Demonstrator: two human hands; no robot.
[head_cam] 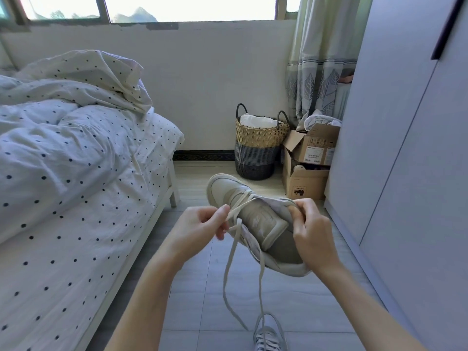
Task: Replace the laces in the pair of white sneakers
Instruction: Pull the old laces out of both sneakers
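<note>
Because lacing needs both the eyelets and the cord in plain sight, the sneaker [255, 219] is held up in the air in front of the person, toe pointing away toward the basket [260, 143], opening tipped toward the camera. The right hand [311, 231] grips the upper edge of the shoe by the collar, fingers curled over the rim, which steadies it and keeps the tongue spread. The left hand [200, 226] pinches the lace [235, 249] between thumb and fingertips just beside the lower eyelets, likely so a short, stiff length can be steered or pulled through a hole. Only the rows near the toe are crossed; the upper eyelets look unlaced, so I judge this shoe to be partway done. Both long tails of the lace hang loose below the hands, down toward the floor [228, 300], kept clear of the working end. Whether the pinched end is going into an eyelet or coming out is hard to tell, since the fingers blur there. A second sneaker [269, 335] sits on the floor at the bottom edge, laces on it. Bed [76, 173] at the left, wardrobe [405, 148] at the right.
</note>
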